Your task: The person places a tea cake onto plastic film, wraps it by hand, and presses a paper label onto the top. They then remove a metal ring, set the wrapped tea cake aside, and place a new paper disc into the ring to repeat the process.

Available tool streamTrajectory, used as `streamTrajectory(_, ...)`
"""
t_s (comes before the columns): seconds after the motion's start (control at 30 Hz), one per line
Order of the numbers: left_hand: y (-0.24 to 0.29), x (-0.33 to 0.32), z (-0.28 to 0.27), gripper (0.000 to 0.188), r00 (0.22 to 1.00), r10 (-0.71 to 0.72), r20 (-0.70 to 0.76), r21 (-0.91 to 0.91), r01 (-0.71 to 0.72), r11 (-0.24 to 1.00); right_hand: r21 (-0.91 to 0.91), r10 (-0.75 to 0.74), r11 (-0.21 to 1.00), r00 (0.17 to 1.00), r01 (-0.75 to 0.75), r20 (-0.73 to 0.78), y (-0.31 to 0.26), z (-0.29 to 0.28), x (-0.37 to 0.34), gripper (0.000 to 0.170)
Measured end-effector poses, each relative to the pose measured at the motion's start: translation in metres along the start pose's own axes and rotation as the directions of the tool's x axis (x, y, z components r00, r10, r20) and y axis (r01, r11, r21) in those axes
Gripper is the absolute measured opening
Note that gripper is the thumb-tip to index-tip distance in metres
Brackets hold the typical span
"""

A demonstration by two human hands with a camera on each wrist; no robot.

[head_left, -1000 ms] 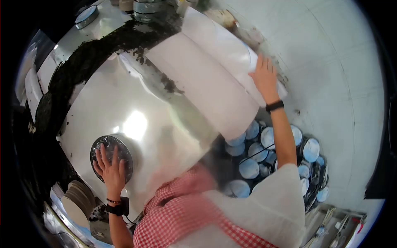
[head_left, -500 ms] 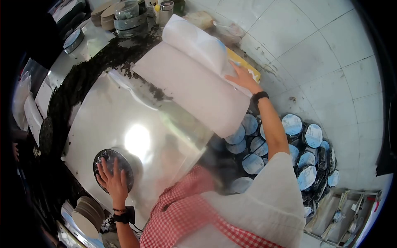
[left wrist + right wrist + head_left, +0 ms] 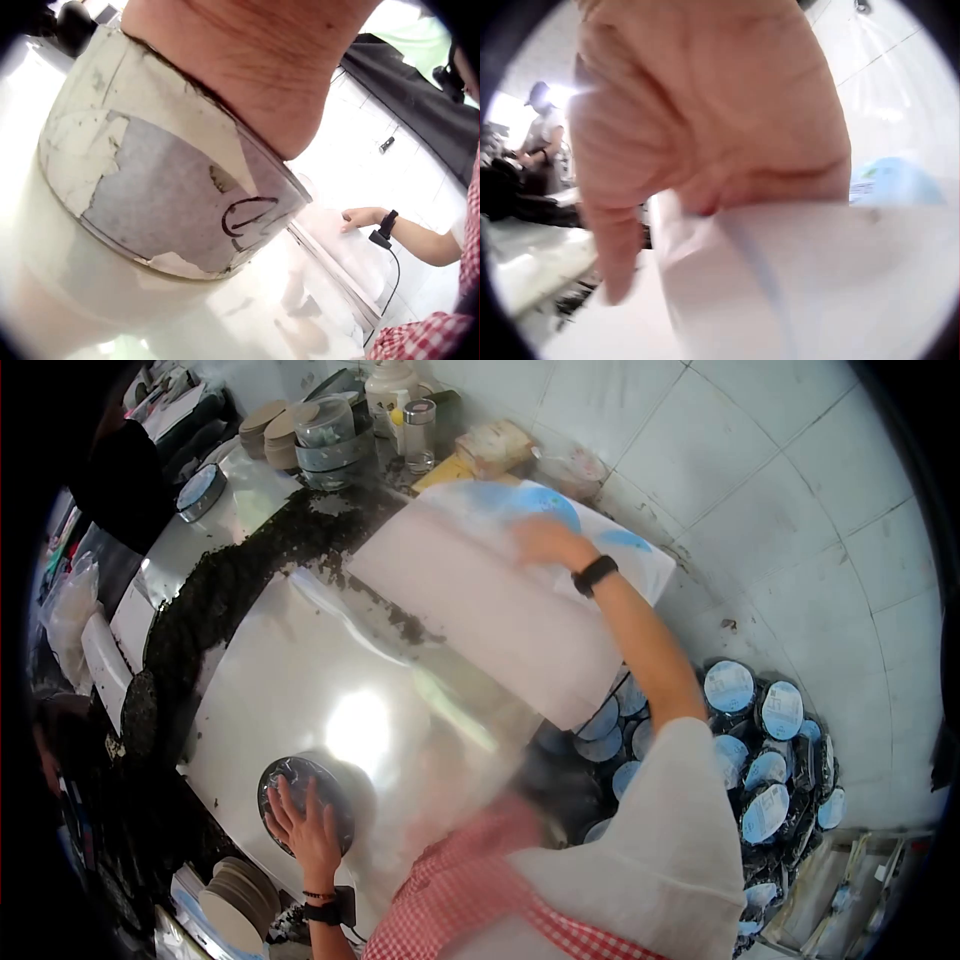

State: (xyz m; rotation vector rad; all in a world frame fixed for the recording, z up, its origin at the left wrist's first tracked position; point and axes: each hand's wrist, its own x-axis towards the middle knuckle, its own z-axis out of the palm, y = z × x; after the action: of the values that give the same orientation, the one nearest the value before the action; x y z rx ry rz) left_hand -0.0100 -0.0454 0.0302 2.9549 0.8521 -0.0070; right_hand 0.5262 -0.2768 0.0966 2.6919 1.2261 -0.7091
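In the head view my left hand (image 3: 309,834) rests with fingers spread on the dark, film-covered top of a round container (image 3: 340,800), which stands on a shiny sheet (image 3: 260,690). The left wrist view shows the heel of that hand (image 3: 240,67) against the rim, above a torn, marked label (image 3: 165,172). My right hand (image 3: 550,543), blurred, is over a stack of large pale sheets (image 3: 490,610) with blue round prints. In the right wrist view a white sheet (image 3: 840,277) hides the fingers of that hand (image 3: 712,112); its thumb points down, apart from the sheet.
Many blue-topped round packs (image 3: 728,686) are piled at the right, near a tiled wall (image 3: 730,490). Dark crumbly matter (image 3: 215,585) borders the shiny sheet. Tubs (image 3: 335,452), a jar (image 3: 419,438) and round discs (image 3: 237,905) stand around. Another person (image 3: 544,142) is in the background.
My right hand has moved from the far edge of the pale sheets inward across them, and the curled top sheet lies flatter with blue prints showing. My left hand stays on the container.
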Motion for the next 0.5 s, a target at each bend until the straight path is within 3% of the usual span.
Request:
streamTrajectory(0.07,0.003,-0.001,-0.001,0.05,1.0,-0.012,0.011,-0.007,0.013,1.0,0.005,-0.157,0.987,0.97,0.161,-0.184,-0.01,0.025,0.006,0.062)
streamTrajectory(0.17,0.004,0.0,-0.005,0.049,1.0,-0.005,0.025,-0.006,0.005,1.0,-0.019,-0.342,0.927,0.826,0.374,-0.448,-0.02,0.07,0.017,0.055)
streamTrajectory(0.2,0.003,0.0,-0.006,0.049,1.0,-0.003,0.028,-0.006,0.003,1.0,-0.335,-0.232,0.941,0.798,0.04,-0.556,-0.032,0.065,0.032,0.054)
streamTrajectory(0.3,0.004,0.0,-0.008,0.05,0.999,-0.006,0.04,-0.001,0.006,1.0,-0.313,-0.127,0.919,0.572,-0.239,-0.81,-0.047,0.074,0.057,0.06)
streamTrajectory(0.4,0.006,0.001,-0.01,0.05,0.997,-0.033,0.073,-0.025,0.035,0.999,-0.18,0.156,0.931,0.792,-0.318,-0.59,-0.048,0.059,0.102,0.064)
streamTrajectory(0.5,0.007,0.002,-0.016,0.052,0.991,-0.046,0.129,-0.052,0.053,0.997,0.088,0.331,0.938,0.796,-0.334,-0.508,-0.051,0.045,0.118,0.063)
